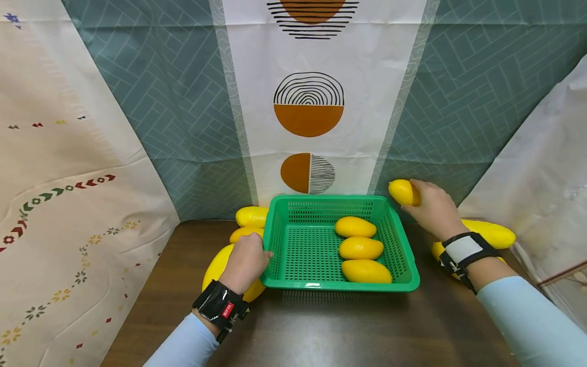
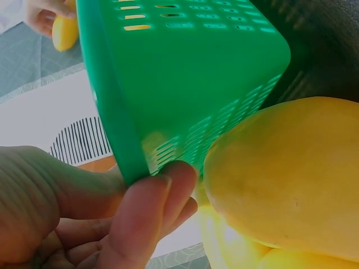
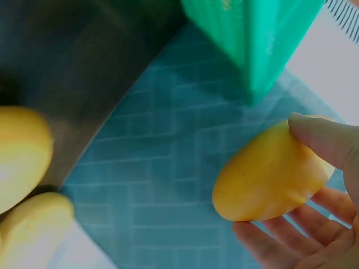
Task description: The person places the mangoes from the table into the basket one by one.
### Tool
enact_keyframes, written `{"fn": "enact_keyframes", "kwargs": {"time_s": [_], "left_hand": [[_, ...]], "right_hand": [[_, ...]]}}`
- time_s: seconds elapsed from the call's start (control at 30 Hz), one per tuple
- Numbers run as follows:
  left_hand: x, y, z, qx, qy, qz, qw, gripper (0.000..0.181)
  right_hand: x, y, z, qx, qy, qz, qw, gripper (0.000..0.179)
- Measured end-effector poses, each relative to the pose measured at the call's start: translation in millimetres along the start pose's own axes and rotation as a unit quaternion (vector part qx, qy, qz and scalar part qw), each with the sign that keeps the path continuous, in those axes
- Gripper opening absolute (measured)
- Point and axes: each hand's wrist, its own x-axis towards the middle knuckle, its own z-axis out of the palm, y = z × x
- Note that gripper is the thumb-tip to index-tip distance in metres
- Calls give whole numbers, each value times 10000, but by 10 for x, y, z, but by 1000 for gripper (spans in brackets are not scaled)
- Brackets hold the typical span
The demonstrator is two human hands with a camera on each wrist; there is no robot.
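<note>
At right of centre, beside the green basket's (image 1: 312,255) upper-right corner, my right grip (image 1: 433,206) holds a yellow fruit (image 1: 401,191) that should clear the rim (image 1: 293,284) before lowering, my left grip (image 1: 245,262) pinching the left edge.

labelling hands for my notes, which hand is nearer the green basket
Left. The left hand pinches the green basket by its left rim; the right hand is apart from it, off its far right corner, holding a yellow fruit.
</note>
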Motion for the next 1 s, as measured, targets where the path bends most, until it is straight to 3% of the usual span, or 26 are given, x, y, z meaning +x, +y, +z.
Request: {"fn": "enact_keyframes", "kwargs": {"time_s": [0.53, 0.73, 1.0], "left_hand": [[3, -18, 14, 47, 3, 28, 10000, 23], [-1, -21, 7, 36, -35, -37, 10000, 23], [1, -11, -3, 99, 37, 19, 9999, 24]], "right_hand": [[25, -743, 174, 21, -121, -978, 9951, 67], [15, -1033, 242, 47, -301, -1399, 9897, 66], [-19, -1375, 411, 26, -707, -1594, 9847, 66]]}}
